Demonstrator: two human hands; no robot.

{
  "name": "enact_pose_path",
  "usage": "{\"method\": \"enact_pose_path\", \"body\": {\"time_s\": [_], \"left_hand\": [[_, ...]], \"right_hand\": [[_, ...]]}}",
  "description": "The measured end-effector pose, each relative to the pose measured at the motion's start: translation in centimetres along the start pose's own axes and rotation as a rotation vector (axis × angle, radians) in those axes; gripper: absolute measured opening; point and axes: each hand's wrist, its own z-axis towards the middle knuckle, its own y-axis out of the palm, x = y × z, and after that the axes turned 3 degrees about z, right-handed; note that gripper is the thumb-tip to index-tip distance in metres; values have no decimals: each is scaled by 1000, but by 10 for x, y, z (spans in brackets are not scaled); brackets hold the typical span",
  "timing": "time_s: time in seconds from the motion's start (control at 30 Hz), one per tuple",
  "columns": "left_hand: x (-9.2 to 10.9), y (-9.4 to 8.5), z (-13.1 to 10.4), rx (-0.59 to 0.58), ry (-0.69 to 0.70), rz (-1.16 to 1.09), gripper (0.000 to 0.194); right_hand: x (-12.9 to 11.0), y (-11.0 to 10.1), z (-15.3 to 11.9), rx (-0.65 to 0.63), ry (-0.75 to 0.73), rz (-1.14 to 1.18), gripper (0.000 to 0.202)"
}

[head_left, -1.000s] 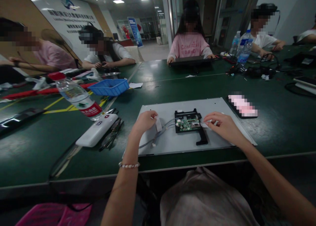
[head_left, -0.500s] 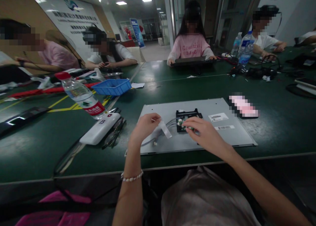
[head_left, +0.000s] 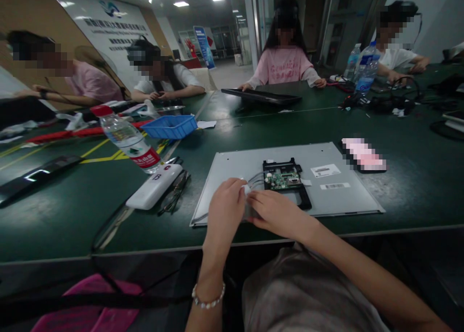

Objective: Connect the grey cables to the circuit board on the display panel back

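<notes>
A flat grey metal panel (head_left: 348,201) lies on the table before me. On it rests a black plastic bracket (head_left: 306,199) carrying a green circuit board (head_left: 284,178), with grey cables (head_left: 256,177) running left from the board. Over the panel's left half, my left hand (head_left: 227,204) pinches a whitish translucent strip (head_left: 247,189), which looks like tape. My right hand (head_left: 277,212) meets it from the right, fingers closed at the same strip. Most of the strip and the cable ends are hidden by my fingers.
Left of the panel are glasses (head_left: 174,193), a white power bank (head_left: 154,187) and a water bottle (head_left: 132,146). A blue basket (head_left: 170,127) stands behind them. To the right lies a phone (head_left: 364,154). Several people sit around the green table (head_left: 224,129), one with a dark flat panel (head_left: 263,97).
My right hand has left the circuit board and moved left to the strip at my left hand. My left hand has come slightly nearer. The person opposite has shifted the dark panel left.
</notes>
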Motion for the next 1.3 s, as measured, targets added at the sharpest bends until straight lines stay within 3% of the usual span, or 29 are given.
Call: {"method": "enact_pose_path", "body": {"time_s": [0.23,0.43,0.67,0.87,1.07,1.17,1.3], "left_hand": [[-2,24,-12,-135,-81,11,33],[-3,30,-10,-104,-113,48,32],[-5,32,-3,-120,-110,63,37],[-7,34,0,-26,-87,42,49],[-1,21,-8,146,19,-69,37],[0,13,-18,85,102,-26,35],[0,13,-25,-38,131,129,29]], "right_hand": [[0,11,-12,-14,19,24,64],[-11,9,-23,-3,91,64,76],[-17,4,-31,-1,116,51,63],[-16,-13,-34,30,93,58,47],[23,-60,-67,150,289,46,32],[55,-78,-82,147,363,-6,25],[85,-81,-89,38,320,-75,24]]}}
